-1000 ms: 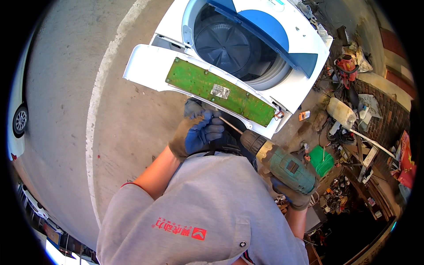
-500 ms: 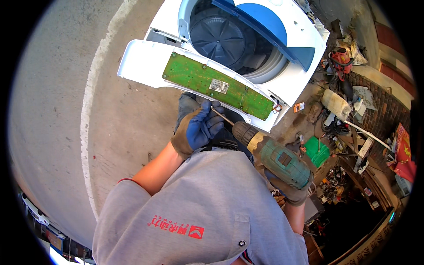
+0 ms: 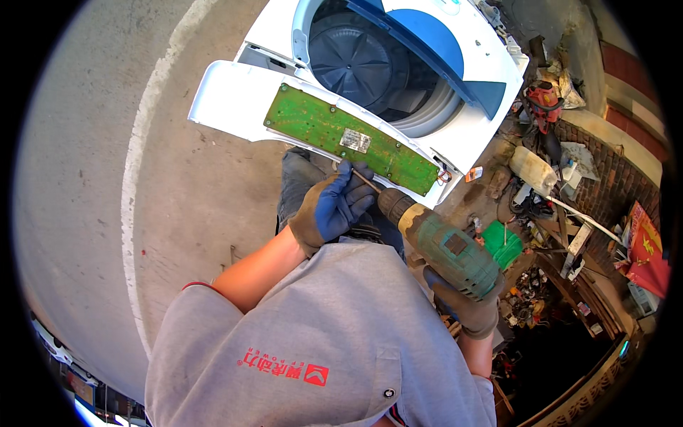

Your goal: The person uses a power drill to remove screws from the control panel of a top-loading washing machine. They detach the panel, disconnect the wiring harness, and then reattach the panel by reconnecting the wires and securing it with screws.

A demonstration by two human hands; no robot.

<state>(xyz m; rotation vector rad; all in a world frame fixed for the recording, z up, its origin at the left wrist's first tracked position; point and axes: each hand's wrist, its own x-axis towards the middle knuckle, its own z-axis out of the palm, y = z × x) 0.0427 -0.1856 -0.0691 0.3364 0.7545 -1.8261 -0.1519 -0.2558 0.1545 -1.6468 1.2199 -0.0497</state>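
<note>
Head view: the washing machine (image 3: pixel 473 128) fills the upper middle of the frame, its blue lid (image 3: pixel 434 46) folded up over the dark tub (image 3: pixel 352 60). Along its near edge lies a white panel (image 3: pixel 228 99), turned over so the green circuit board (image 3: pixel 313 121) faces up. Just below the panel, in the middle of the frame, the left hand (image 3: pixel 331 210) has its fingers curled about the tip of the drill bit (image 3: pixel 368 181); whether they pinch the tip or something small on it, I cannot tell. Right of centre, the right hand (image 3: pixel 466 302) is wrapped around the drill (image 3: pixel 452 245), mostly hidden beneath it. As for progress, the panel seems already loosened and flipped, while the board remains in it and wires (image 3: pixel 444 175) show at its right end. Whether any screws are out is too small to tell.
</note>
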